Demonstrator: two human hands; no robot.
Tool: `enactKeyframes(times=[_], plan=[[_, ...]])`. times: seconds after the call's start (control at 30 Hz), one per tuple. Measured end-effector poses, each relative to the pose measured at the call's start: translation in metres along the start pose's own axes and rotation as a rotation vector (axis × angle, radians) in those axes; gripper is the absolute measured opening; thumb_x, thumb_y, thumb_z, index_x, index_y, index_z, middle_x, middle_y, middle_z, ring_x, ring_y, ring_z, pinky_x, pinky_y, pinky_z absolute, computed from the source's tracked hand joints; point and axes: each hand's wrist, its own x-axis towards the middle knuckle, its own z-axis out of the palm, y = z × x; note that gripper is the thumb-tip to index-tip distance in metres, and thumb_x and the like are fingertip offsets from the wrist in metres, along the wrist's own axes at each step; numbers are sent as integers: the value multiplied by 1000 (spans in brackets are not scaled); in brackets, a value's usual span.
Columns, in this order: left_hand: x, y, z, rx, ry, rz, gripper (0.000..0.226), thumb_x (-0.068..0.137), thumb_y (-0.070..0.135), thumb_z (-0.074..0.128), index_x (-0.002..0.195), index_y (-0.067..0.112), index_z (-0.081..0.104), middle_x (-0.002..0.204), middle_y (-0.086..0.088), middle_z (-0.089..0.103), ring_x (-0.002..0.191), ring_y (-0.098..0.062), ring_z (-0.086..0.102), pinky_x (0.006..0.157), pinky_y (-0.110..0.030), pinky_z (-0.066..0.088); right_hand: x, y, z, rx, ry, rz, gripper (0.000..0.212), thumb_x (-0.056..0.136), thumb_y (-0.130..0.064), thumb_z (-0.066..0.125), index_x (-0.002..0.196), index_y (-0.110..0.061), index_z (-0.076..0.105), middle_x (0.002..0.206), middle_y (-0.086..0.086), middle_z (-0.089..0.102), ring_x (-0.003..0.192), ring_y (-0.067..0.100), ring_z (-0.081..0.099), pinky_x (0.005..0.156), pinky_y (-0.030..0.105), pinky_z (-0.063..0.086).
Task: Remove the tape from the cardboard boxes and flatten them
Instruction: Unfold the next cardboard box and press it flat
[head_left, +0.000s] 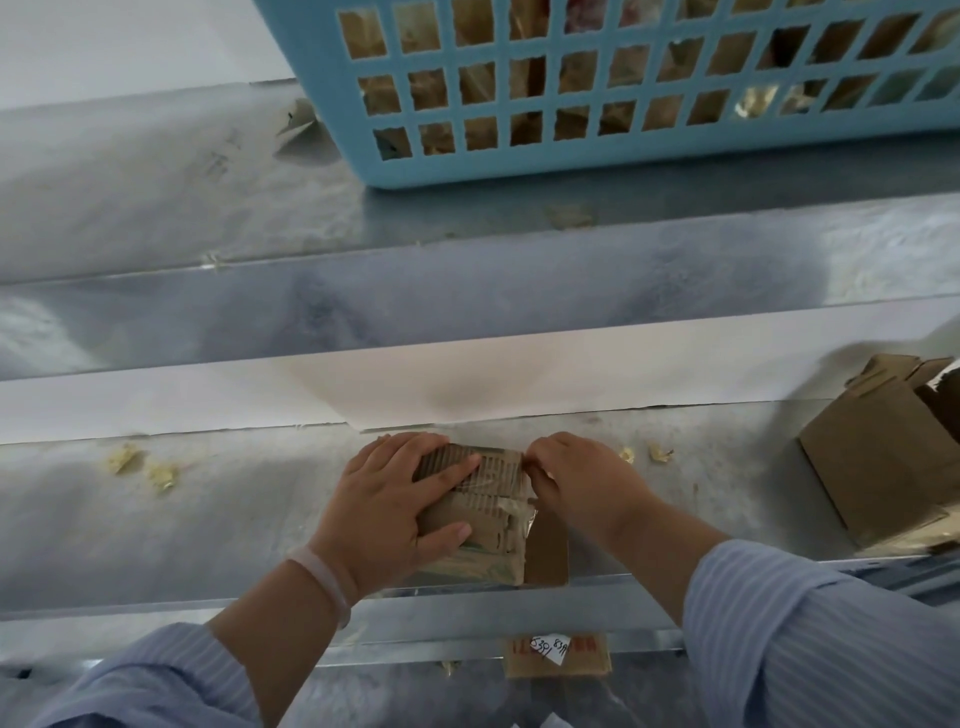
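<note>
One taped box (496, 470) between left hand (384, 499), right hand (576, 483)

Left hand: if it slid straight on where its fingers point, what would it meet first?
Probably the right hand, picking at tape on the cardboard box that the left hand grips.

A packing or sorting workroom, by the look of it — a bare sheet-metal counter (156, 530) with a raised metal ledge (467, 291), a blue plastic basket (571, 162) stuffed with brown scraps, crumpled tape scraps (161, 475) littered about, opened cardboard boxes (872, 467) set aside.
</note>
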Motion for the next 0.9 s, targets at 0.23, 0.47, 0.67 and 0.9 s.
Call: enactKeyframes(times=[0.23,0.47,0.67,0.9], plan=[[0,-1,1,-8,0,3,61,87,71,31,139,43,46,133,1,51,122,-22,47,105,-42,36,11,10,-2,-102,14,-192,36,83,-33,37,79,-11,65,70,3,62,60,24,61,52,33,50],[1,0,0,-2,7,11,61,88,71,30,137,41,48,132,1,52,121,-22,47,105,-39,32,23,23,-13,-247,-51,-392,24,79,-28,43,77,-15,63,67,1,61,55,24,59,46,30,51],[0,0,-1,-2,14,36,61,89,70,30,136,39,51,131,-1,52,120,-22,48,104,-41,35,35,25,-22,-254,9,-489,22,79,-23,42,75,-13,61,69,3,60,58,25,60,49,30,52],[1,0,0,1,11,7,61,87,71,31,137,40,49,132,-1,52,121,-23,48,104,-42,36,18,9,-23,157,50,-67,8,88,-21,62,84,-20,68,77,-12,62,72,5,58,71,25,50]])
